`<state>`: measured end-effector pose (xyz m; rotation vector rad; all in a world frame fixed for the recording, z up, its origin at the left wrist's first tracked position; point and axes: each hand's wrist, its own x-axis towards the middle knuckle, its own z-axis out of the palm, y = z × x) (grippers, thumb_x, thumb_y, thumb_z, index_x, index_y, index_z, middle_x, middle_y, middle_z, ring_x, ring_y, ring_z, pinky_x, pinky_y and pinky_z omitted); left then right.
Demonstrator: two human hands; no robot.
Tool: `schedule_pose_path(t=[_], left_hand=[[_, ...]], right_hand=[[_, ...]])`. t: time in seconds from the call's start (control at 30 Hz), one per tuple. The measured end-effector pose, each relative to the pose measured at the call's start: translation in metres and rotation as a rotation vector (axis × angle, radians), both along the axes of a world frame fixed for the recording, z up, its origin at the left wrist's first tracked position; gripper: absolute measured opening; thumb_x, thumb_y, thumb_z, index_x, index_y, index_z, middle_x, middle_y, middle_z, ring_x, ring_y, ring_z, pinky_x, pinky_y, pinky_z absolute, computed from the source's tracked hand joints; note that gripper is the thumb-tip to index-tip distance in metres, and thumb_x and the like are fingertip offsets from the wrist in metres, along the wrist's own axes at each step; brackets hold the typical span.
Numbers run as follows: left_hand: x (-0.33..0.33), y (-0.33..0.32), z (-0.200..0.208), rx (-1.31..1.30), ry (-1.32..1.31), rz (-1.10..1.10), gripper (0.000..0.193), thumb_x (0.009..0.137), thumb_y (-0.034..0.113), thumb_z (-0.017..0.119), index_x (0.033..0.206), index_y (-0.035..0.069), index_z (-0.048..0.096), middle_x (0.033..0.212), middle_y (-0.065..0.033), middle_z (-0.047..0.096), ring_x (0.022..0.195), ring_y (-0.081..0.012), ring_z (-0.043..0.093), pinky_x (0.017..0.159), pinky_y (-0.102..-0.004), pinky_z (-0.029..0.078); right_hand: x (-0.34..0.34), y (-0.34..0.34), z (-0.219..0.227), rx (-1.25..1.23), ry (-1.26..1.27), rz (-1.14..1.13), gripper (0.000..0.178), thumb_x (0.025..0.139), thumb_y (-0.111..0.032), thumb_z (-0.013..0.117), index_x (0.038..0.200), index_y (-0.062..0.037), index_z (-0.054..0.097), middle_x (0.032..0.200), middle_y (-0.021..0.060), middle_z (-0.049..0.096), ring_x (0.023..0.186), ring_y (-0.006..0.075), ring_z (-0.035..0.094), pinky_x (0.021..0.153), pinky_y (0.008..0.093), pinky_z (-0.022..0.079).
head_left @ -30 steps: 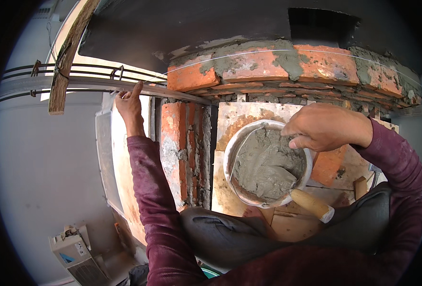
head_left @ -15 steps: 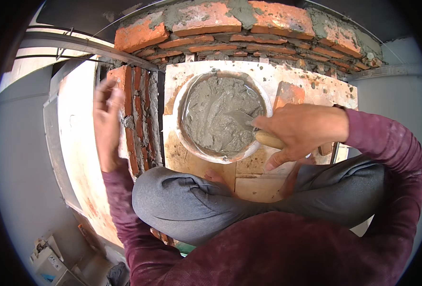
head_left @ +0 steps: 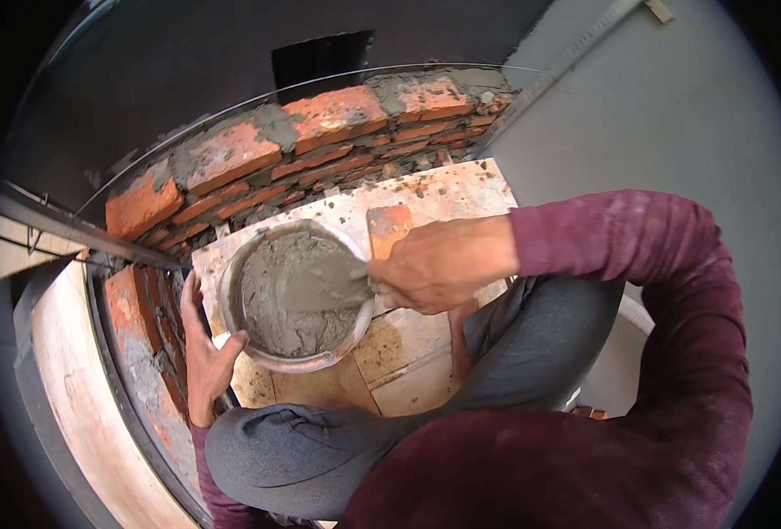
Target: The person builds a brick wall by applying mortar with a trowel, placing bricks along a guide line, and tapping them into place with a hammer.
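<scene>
A round whitish bucket point(head_left: 307, 362) of wet grey mortar point(head_left: 267, 264) stands on boards in front of me. My right hand point(head_left: 448, 264) is closed around a trowel point(head_left: 324, 282); its mortar-coated blade lies over the mortar, and the hand hides the handle. At the bucket's left side my left hand point(head_left: 207, 361) is open, fingers stretched upward and thumb out at the rim. Whether the thumb presses on the rim I cannot tell.
Beyond the bucket runs a low brick wall point(head_left: 241, 159) with mortar on top and a string along it. A second brick edge point(head_left: 135, 309) stands at left. One loose brick point(head_left: 389, 227) lies on the stained board point(head_left: 443, 189) right of the bucket. My bent legs are close in front.
My left hand has come down from above the left bricks to the bucket's side. The trowel blade shows more fully across the mortar. The whole view has turned and shifted.
</scene>
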<state>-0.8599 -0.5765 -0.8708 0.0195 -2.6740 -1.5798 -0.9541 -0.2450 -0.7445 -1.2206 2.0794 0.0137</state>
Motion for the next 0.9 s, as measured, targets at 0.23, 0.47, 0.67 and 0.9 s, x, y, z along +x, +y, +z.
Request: schedule_pose_path(t=[0.23,0.47,0.67,0.9], left_hand=[[0.034,-0.020,-0.058,0.510,-0.526,0.302,0.074,0.087,0.028,0.061,0.153,0.009,0.034,0.147,-0.0148,0.046,0.131,-0.0269,0.050,0.104,-0.0402,0.043],[0.039,-0.032,-0.073,0.565,-0.404,0.216,0.059,0.092,0.024,0.070,0.143,0.002,0.050,0.115,-0.0034,0.067,0.096,-0.0090,0.062,0.085,-0.0264,0.053],[0.041,-0.019,-0.069,0.615,-0.396,0.268,0.057,0.090,0.021,0.073,0.142,0.006,0.053,0.109,-0.0014,0.068,0.089,-0.0075,0.064,0.076,-0.0241,0.056],[0.031,-0.013,-0.071,0.652,-0.418,0.257,0.062,0.088,0.013,0.074,0.143,0.000,0.048,0.109,-0.0073,0.071,0.088,-0.0086,0.069,0.073,-0.0243,0.059]], right_hand=[[0.005,-0.013,0.006,0.180,0.030,-0.043,0.033,0.099,-0.027,0.049,0.103,0.0040,0.059,0.089,0.0240,0.069,0.086,0.0408,0.069,0.075,0.0494,0.055],[-0.010,0.018,-0.014,0.049,0.173,-0.100,0.030,0.097,-0.020,0.056,0.115,0.0032,0.049,0.068,0.0207,0.060,0.067,0.0397,0.064,0.062,0.0483,0.050],[0.002,-0.011,-0.042,0.020,-0.193,-0.177,0.040,0.095,-0.014,0.057,0.127,0.0059,0.046,0.066,0.0235,0.058,0.068,0.0406,0.063,0.062,0.0463,0.049],[0.019,-0.018,-0.100,-0.171,-0.365,-0.249,0.046,0.095,-0.019,0.061,0.130,0.0074,0.048,0.072,0.0259,0.061,0.070,0.0414,0.063,0.068,0.0475,0.050]])
